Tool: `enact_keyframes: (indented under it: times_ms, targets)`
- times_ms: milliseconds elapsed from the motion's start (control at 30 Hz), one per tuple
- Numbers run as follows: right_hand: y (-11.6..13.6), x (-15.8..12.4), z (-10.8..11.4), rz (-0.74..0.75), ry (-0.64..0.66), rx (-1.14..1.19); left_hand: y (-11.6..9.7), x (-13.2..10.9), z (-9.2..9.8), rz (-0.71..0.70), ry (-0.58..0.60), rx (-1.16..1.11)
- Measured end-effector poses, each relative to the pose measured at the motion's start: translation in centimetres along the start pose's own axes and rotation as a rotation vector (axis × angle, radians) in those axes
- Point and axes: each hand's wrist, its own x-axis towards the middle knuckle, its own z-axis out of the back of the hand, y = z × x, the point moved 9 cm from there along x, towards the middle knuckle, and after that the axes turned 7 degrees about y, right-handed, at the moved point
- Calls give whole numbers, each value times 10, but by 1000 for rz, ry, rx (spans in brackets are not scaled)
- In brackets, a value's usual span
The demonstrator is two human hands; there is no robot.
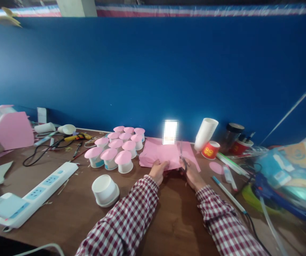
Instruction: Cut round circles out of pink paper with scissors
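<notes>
My left hand point(158, 171) pinches the near edge of a pink paper sheet point(168, 154) held just above the brown table. My right hand point(191, 173) is closed round a pair of scissors point(181, 153), whose blades point up into the sheet's right side. More pink paper point(150, 151) lies flat beneath and behind the held sheet. Both forearms wear red-and-white checked sleeves.
Several white cups topped with pink discs point(117, 145) stand to the left, and an upturned white cup point(105, 190) sits nearer. A white power strip point(37, 193) lies at the left. A stack of paper cups point(205, 134), a red cup point(210, 149), pens point(229, 193) and cluttered bags point(283, 177) fill the right.
</notes>
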Motion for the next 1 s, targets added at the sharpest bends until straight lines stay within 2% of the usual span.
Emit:
enact_keyframes:
  times_ms: [400,567,1000]
  targets:
    - [-3,1,-1,22,25,26,0,0,0,-8,5,6]
    - [-2,1,0,24,8,12,1,0,4,-2,-27,8]
    - [-4,2,-2,37,52,15,1,1,-1,-4,20,12]
